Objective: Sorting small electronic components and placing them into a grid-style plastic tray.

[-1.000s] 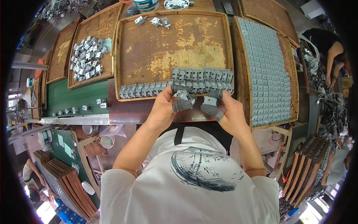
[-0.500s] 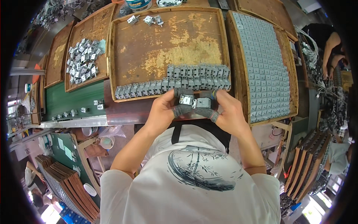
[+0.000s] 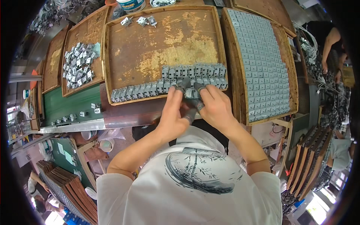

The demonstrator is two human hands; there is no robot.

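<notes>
Close to the front edge of the middle tray, my two hands meet around a small grey box-shaped metal part (image 3: 191,93). My right hand (image 3: 216,106) grips it from the right, with fingers and thumb closed on its side. From the left, my left hand (image 3: 175,109) presses its fingers against the same part; its thumb sits lower, and the exact contact is partly hidden. Dark grey covers wrap my fingertips. Just beyond my hands, two rows of similar grey metal parts (image 3: 146,89) stand in the wooden tray (image 3: 165,41).
A right-hand tray (image 3: 237,63) borders tightly packed grey parts (image 3: 264,67). Loose silvery pieces (image 3: 78,63) are heaped in a left tray. Several more pieces (image 3: 83,114) lie on the green surface (image 3: 56,101). A white bucket (image 3: 130,4) stands behind; a person (image 3: 332,41) works at far right.
My hands have come together. The silvery piece and grey box-shaped piece, held separately in left and right hands before, now appear as one part between them. The view has shifted slightly.
</notes>
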